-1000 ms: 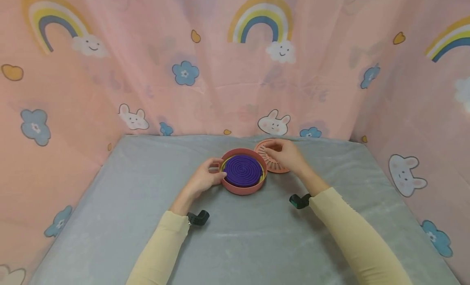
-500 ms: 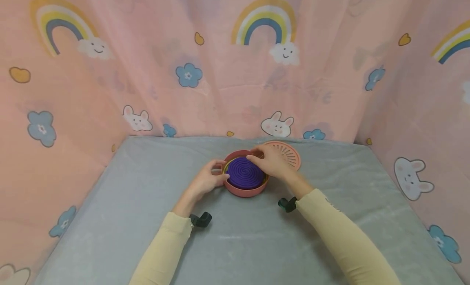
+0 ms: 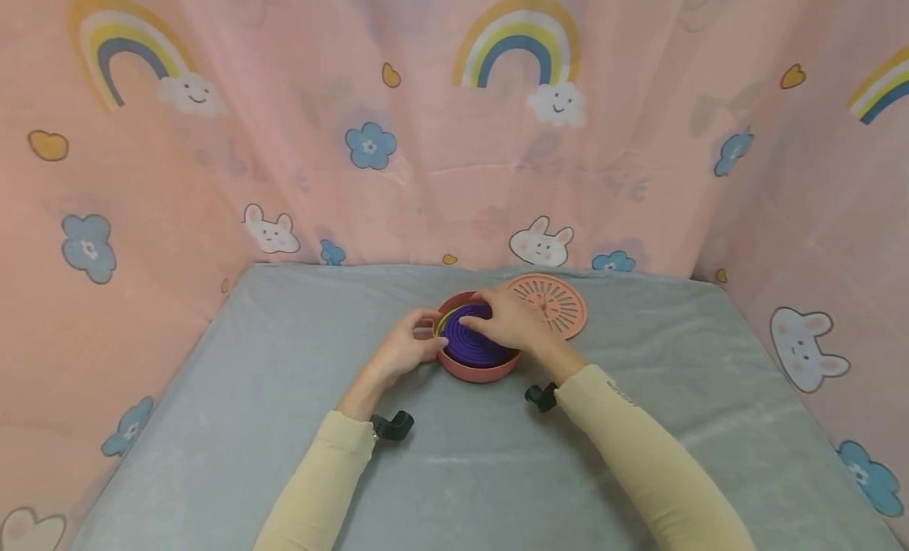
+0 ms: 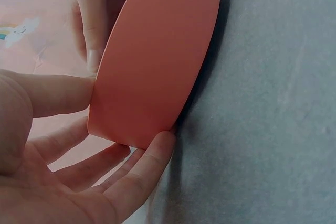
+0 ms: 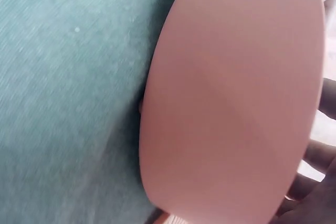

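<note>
A round pinkish-red container (image 3: pixel 477 373) rests on the grey cloth. Inside it lies a purple disc with a spiral groove (image 3: pixel 470 347), with a yellow edge (image 3: pixel 440 324) showing around its left side. My left hand (image 3: pixel 406 347) holds the container from the left; in the left wrist view its thumb is at the rim and a fingertip near the base. My right hand (image 3: pixel 513 320) reaches over the container from the right, thumb across the purple disc and fingers at the far inner edge. The hand covers the disc's right part. The right wrist view mostly shows the container's wall (image 5: pixel 231 98).
A flat, slotted pink lid (image 3: pixel 561 302) lies behind and right of the container, partly behind the right hand. Grey cloth (image 3: pixel 454 480) covers the table. A pink printed curtain (image 3: pixel 426 188) stands along the back and both sides.
My right hand has moved left from the slotted lid to over the container, thumb now on the purple disc. The lid shows more fully. My left hand keeps its hold.
</note>
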`<state>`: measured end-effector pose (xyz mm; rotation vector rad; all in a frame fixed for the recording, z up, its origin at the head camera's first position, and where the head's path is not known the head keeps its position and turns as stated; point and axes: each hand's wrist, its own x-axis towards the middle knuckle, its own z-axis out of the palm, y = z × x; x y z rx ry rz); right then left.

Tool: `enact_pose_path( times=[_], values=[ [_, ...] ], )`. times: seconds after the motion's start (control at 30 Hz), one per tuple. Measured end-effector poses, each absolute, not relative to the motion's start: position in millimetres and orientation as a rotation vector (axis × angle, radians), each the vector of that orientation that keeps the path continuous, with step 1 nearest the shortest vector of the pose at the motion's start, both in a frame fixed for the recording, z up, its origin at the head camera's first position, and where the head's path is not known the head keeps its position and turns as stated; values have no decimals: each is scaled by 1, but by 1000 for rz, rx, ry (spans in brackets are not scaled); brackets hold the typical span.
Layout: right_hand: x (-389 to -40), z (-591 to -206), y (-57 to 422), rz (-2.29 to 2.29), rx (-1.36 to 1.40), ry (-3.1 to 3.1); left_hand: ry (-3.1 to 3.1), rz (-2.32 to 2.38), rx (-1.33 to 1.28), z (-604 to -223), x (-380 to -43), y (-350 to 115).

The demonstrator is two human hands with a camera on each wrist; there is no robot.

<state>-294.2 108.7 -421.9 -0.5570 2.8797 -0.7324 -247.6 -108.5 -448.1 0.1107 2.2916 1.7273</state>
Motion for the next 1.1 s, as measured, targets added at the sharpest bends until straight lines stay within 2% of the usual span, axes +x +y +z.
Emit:
enact_pose_path(
  times=[0.47, 1.1],
  values=[
    [-297, -434, 101, -553, -514, 2886, 2304, 1716, 98, -450, -248, -108],
    [-297, -426, 109, -772, -543, 2912, 2322, 1709, 92, -448, -247, -107]
  ],
)
